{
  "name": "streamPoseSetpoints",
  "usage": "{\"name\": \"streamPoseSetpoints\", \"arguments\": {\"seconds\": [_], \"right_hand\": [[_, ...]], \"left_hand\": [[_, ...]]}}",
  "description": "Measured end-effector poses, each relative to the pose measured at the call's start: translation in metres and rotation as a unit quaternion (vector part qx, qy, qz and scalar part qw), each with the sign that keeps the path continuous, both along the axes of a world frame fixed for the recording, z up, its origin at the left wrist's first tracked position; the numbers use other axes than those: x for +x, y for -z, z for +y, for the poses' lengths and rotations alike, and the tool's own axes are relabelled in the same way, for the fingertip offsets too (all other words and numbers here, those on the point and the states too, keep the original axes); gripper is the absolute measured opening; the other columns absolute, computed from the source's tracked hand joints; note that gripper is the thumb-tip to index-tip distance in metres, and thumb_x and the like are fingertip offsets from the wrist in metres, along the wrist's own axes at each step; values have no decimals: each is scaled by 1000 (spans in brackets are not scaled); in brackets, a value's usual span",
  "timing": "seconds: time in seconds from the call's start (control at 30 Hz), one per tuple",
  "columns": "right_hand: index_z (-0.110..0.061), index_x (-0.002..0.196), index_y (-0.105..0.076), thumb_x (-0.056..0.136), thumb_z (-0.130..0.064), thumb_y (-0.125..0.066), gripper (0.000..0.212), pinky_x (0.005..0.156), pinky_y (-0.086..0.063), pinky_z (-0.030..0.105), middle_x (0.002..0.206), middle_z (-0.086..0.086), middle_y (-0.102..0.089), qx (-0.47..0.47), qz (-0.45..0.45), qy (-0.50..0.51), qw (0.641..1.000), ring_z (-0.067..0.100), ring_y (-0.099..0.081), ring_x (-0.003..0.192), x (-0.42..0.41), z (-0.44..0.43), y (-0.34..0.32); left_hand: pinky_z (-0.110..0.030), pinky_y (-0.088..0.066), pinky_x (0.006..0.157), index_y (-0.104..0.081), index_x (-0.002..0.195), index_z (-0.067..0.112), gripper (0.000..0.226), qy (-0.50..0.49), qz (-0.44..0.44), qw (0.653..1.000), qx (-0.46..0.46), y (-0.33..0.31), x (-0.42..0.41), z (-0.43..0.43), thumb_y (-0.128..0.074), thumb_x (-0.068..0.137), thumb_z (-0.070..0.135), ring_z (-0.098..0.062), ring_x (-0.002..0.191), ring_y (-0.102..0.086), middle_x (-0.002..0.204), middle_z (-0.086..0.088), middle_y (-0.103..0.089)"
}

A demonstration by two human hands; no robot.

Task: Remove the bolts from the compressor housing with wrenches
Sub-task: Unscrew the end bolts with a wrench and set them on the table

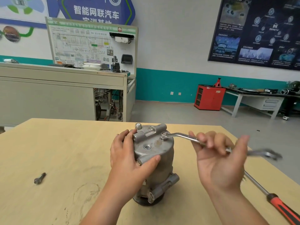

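Note:
A grey metal compressor housing [154, 153] stands upright on the wooden table [56, 151]. My left hand [128, 153] grips its left side, thumb across the front. A chrome ring wrench [181, 136] has its ring end seated on a bolt [163, 137] on the housing's top right. My right hand [217, 158] holds the wrench shaft with curled fingers, palm up and blurred. Another bolt [138, 126] stands raised at the top left of the housing. One removed bolt [39, 178] lies loose on the table at the left.
A screwdriver with a red and black handle [276, 202] lies along the table's right edge. Beyond the table are a grey workbench [61, 88] with a training board, a red cabinet [209, 97], and another bench at the far right.

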State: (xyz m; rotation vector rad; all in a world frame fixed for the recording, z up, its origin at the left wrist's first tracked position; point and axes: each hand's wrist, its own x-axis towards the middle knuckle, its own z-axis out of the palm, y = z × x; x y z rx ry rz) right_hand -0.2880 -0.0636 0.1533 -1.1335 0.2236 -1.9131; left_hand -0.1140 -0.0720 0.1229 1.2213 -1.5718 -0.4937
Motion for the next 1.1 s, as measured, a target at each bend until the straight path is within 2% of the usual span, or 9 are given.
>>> {"name": "streamPoseSetpoints", "arguments": {"seconds": [0.1,0.17,0.33,0.43,0.53,0.7,0.77,0.93,1.1], "right_hand": [[-19,67,-47,95,-46,-40,39,56,-56,29,42,-9,-36,158,-166,25,973,7,-42,38,-6,-43,-21],[-16,81,-46,98,-33,-43,25,44,-48,18,38,-10,-34,239,-164,44,956,4,-37,31,2,-77,-37],[-9,93,-52,97,-17,-47,10,41,-46,20,59,-1,-48,321,246,70,912,2,-47,35,31,-135,-50],[-1,104,-57,95,-19,-52,21,42,-47,15,67,0,-56,264,502,84,820,1,-56,40,51,-143,-65],[-6,78,-60,94,-19,-54,22,49,-49,15,64,1,-61,139,667,71,728,5,-61,46,76,-137,-79],[-10,91,-62,95,-28,-50,22,55,-42,10,70,-8,-68,-110,821,94,553,4,-62,65,108,-106,-89],[-11,96,-60,97,-30,-47,23,62,-41,18,83,-7,-71,-195,827,113,516,7,-61,75,112,-87,-87],[-10,107,-56,98,-25,-42,23,75,-43,40,95,5,-67,-266,772,126,564,26,-59,87,95,-35,-58],[-10,93,-61,77,-32,-69,28,105,-31,39,112,5,-65,-348,613,145,694,20,-53,117,45,1,-20]], "left_hand": [[-29,-13,117,-27,144,32,105,6,3,1000,5,-1,-1,1,-41,49,73,3,134,-10,145,13,-17],[-31,-14,117,-27,143,33,103,4,6,1000,6,0,0,1,-42,49,73,0,137,-8,146,12,-17],[-32,-17,116,-27,143,34,101,4,-3,1000,0,-1,1,2,-42,51,74,9,129,-10,142,17,-17],[-28,-17,114,-28,139,38,96,8,4,1000,-5,0,0,2,-43,51,73,11,125,-11,138,18,-18],[-25,-16,112,-28,140,38,97,10,4,1000,-8,-1,0,2,-43,51,73,11,126,-12,138,18,-18],[-30,-18,113,-30,136,39,92,11,-4,1000,-3,0,0,1,-44,51,73,5,129,-13,140,16,-19],[-35,-22,113,-34,139,31,97,0,-14,1000,-5,2,1,-1,-46,52,71,-6,132,-17,141,11,-23],[-26,-38,94,-41,116,65,55,15,8,997,-78,-5,-7,-4,-44,62,55,0,117,-42,115,33,-46],[-26,-24,105,-36,120,46,70,5,22,999,-32,5,-2,-5,-43,52,59,-9,130,-29,129,10,-35]]}}
